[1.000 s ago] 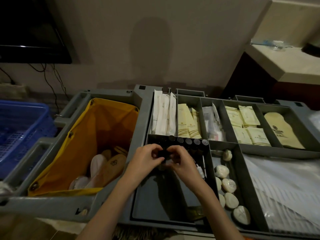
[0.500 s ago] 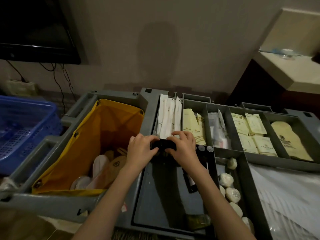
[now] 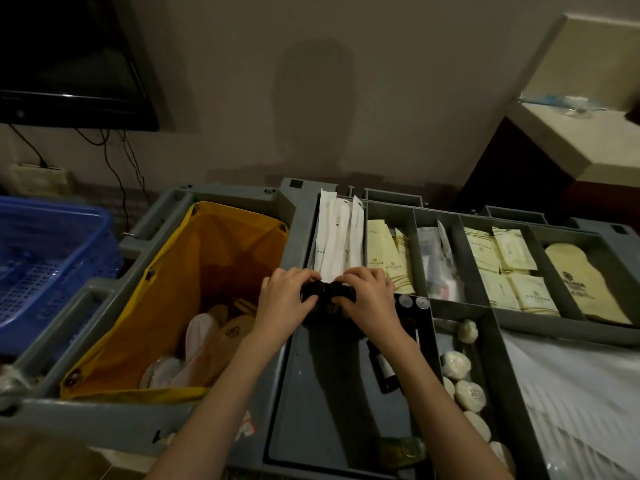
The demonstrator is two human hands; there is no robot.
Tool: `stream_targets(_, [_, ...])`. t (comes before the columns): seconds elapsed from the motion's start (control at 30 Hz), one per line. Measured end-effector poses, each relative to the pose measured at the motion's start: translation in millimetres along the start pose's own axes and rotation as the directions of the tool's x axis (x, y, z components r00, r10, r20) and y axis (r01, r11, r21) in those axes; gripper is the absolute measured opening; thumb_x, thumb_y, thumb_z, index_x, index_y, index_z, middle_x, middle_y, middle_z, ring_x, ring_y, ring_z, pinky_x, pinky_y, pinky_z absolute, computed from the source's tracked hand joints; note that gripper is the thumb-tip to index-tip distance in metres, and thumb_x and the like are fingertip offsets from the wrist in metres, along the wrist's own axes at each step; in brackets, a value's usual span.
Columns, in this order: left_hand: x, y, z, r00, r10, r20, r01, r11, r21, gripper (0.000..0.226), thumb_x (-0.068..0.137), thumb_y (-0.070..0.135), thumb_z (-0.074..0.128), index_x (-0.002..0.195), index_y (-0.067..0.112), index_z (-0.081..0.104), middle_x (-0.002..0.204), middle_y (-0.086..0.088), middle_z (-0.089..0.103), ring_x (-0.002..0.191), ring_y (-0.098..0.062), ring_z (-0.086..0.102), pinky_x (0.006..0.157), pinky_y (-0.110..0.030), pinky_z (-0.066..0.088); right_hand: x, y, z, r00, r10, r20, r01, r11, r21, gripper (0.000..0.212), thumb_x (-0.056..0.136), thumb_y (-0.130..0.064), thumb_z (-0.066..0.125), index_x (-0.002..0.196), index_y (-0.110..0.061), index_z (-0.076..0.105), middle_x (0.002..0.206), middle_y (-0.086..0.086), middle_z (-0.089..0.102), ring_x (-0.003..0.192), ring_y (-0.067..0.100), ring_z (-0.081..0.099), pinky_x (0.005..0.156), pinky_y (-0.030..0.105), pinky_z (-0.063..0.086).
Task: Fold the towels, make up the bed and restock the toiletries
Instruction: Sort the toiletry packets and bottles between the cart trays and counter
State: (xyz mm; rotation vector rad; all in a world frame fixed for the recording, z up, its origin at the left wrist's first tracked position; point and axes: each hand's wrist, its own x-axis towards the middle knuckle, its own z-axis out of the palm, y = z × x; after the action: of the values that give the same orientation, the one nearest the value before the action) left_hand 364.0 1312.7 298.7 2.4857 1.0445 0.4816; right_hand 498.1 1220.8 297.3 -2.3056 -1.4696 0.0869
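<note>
Head view: left hand (image 3: 285, 299) and right hand (image 3: 370, 297) curled together around small dark bottles (image 3: 327, 292) at far edge of grey cart (image 3: 304, 393) tray. Beside: yellow bag (image 3: 145, 323), wrapped soaps (image 3: 460, 375), sachets (image 3: 498, 268), blue basket (image 3: 48, 258).

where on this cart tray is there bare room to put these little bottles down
The bare patch is the dark tray floor between the yellow bag and the lying bottle. Crowded: packet compartments behind, soaps at right.
</note>
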Motion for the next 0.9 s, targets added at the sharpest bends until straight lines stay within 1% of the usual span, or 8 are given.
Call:
stream_targets(0.27, [-10,10,1,0.999,0.020,-0.050,-0.017,0.999,0.047,0.044,0.086,0.027,0.064,0.129,0.029,0.051,0.125,0.004,0.052,0.116,-0.019,0.041,0.093,-0.030,0.032,-8,5,-5,1.000,-0.006,0.008,0.006,0.999,0.053,0.049,0.085,-0.033,0.065,0.132,-0.026,0.051,0.139,-0.006,0.044,0.131,0.018,0.025,0.109,0.040,0.018])
stream_targets(0.4, [-20,27,3,0.970,0.124,-0.208,-0.105,0.990,0.099,0.040,0.080,0.022,0.071,0.118,0.024,0.060,0.117,0.001,0.055,0.110,-0.021,0.046,0.087,-0.028,0.037,-29,21,-17,0.978,0.000,-0.210,0.039,0.983,0.181,0.043,0.080,-0.015,0.071,0.121,-0.016,0.060,0.127,-0.002,0.055,0.122,0.014,0.035,0.107,0.030,0.027])
stream_targets(0.47, [-25,42,10,0.982,0.154,-0.111,-0.160,0.986,-0.044,0.034,0.086,0.021,0.064,0.119,0.024,0.058,0.117,0.005,0.053,0.112,-0.015,0.043,0.090,-0.024,0.037,-41,31,-26,0.963,0.035,-0.266,0.034,0.968,0.250,0.036,0.077,-0.005,0.072,0.111,-0.010,0.065,0.115,0.000,0.058,0.112,0.012,0.039,0.100,0.021,0.030])
stream_targets(0.53, [-30,56,22,0.985,0.154,0.078,-0.137,0.972,-0.190,0.030,0.089,0.021,0.060,0.119,0.023,0.058,0.115,0.005,0.055,0.110,-0.013,0.047,0.091,-0.027,0.042,-53,42,-33,0.971,0.071,-0.229,-0.002,0.958,0.288,0.027,0.078,-0.004,0.072,0.104,-0.009,0.066,0.105,-0.004,0.055,0.104,0.011,0.044,0.092,0.014,0.033])
stream_targets(0.6, [-33,67,40,0.960,0.110,0.258,-0.053,0.974,-0.220,0.029,0.090,0.021,0.059,0.120,0.020,0.059,0.115,-0.001,0.056,0.111,-0.017,0.053,0.091,-0.030,0.044,-66,50,-36,0.982,0.099,-0.161,-0.044,0.948,0.314,0.021,0.079,-0.003,0.070,0.100,-0.009,0.067,0.099,-0.006,0.055,0.096,0.013,0.053,0.086,0.021,0.044])
stream_targets(0.67, [-32,75,56,0.927,0.042,0.372,0.020,0.987,-0.161,0.033,0.091,0.024,0.057,0.124,0.017,0.057,0.119,-0.007,0.056,0.113,-0.022,0.055,0.091,-0.030,0.043,-76,54,-37,0.989,0.121,-0.081,-0.089,0.944,0.317,0.021,0.080,-0.001,0.068,0.100,-0.008,0.067,0.096,-0.001,0.060,0.092,0.014,0.059,0.084,0.030,0.051])
stream_targets(0.77, [-26,82,67,0.919,-0.035,0.393,0.108,0.980,-0.165,0.034,0.090,0.026,0.059,0.122,0.014,0.059,0.118,-0.009,0.061,0.111,-0.024,0.057,0.087,-0.031,0.045,-79,56,-38,0.986,0.149,0.073,-0.162,0.955,0.250,0.026,0.083,0.000,0.063,0.108,-0.008,0.064,0.107,0.005,0.062,0.100,0.017,0.059,0.089,0.030,0.049])
stream_targets(0.9, [-23,90,74,0.912,-0.104,0.397,0.181,0.970,-0.163,0.032,0.086,0.023,0.064,0.115,0.010,0.062,0.112,-0.009,0.065,0.105,-0.024,0.061,0.088,-0.034,0.049,-72,55,-39,0.962,0.202,0.184,-0.244,0.936,0.254,0.034,0.083,-0.001,0.063,0.117,-0.008,0.060,0.116,0.009,0.060,0.107,0.020,0.058,0.092,0.028,0.047])
